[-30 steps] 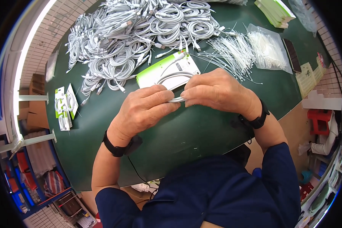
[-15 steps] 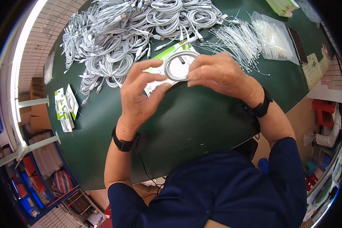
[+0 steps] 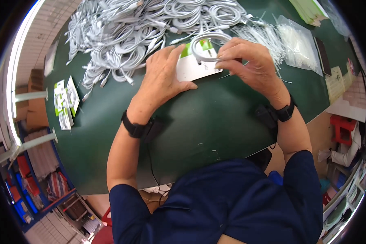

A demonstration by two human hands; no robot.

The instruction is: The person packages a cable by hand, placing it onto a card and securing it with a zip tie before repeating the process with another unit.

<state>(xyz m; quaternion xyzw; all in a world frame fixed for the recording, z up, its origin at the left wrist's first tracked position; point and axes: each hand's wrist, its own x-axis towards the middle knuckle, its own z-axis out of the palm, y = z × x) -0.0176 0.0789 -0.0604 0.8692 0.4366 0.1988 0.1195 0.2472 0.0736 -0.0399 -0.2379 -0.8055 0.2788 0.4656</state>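
Observation:
Between the thumb and fingers of my right hand (image 3: 248, 63) is a coiled grey-white cable (image 3: 197, 49), pinched at the right side of its loop. The coil hangs above a white and green packaging card (image 3: 193, 69), covering part of its upper area. At the card's left edge lies my left hand (image 3: 160, 75), its fingers stretched forward and its thumb spread out along the near edge. It holds no cable. Whether its fingertips reach under the card is hidden. A heap of similar coiled cables (image 3: 118, 53) spreads beyond my hands.
White cable ties (image 3: 262, 38) lie loose at the far right beside a clear bag of ties (image 3: 299, 44). A dark flat object (image 3: 322, 56) is next to the bag. Packed cable cards (image 3: 65, 103) rest at the table's left. Stacked green-white cards (image 3: 309, 12) are at the far right.
My right hand has moved right and up with the cable coil. My left hand has left the coil's side and come to the card, which appears shifted and turned slightly. The view has also moved.

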